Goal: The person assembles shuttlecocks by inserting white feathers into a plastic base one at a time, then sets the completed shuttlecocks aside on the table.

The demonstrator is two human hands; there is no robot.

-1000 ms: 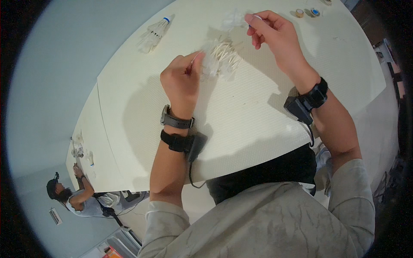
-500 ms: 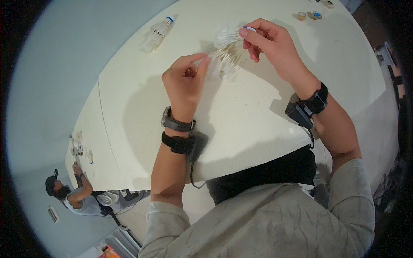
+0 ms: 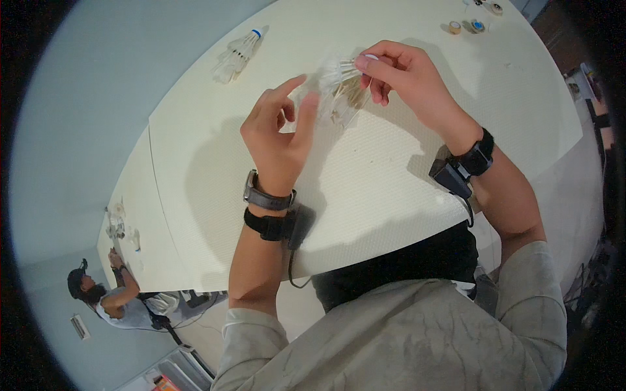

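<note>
My right hand (image 3: 405, 75) pinches a white shuttlecock (image 3: 334, 73) by its rounded base, with the feather skirt pointing left. Slightly blurred, that skirt hangs over a heap of loose white feathers (image 3: 347, 107) with pale quills on the table. To the left, my left hand (image 3: 275, 133) is open, thumb and forefinger apart near the feathers, and nothing shows between them. A second shuttlecock (image 3: 237, 56) with a blue band round its base lies farther off at the upper left.
Small rolls of tape, one tan (image 3: 454, 27) and one blue-centred (image 3: 477, 26), lie at the far right of the white table (image 3: 365, 195). At the lower left another person (image 3: 111, 296) sits at an adjoining table with white items on it.
My right hand has brought the shuttlecock a little nearer and to the left. My left thumb and forefinger have spread apart, and that hand has shifted slightly left.
</note>
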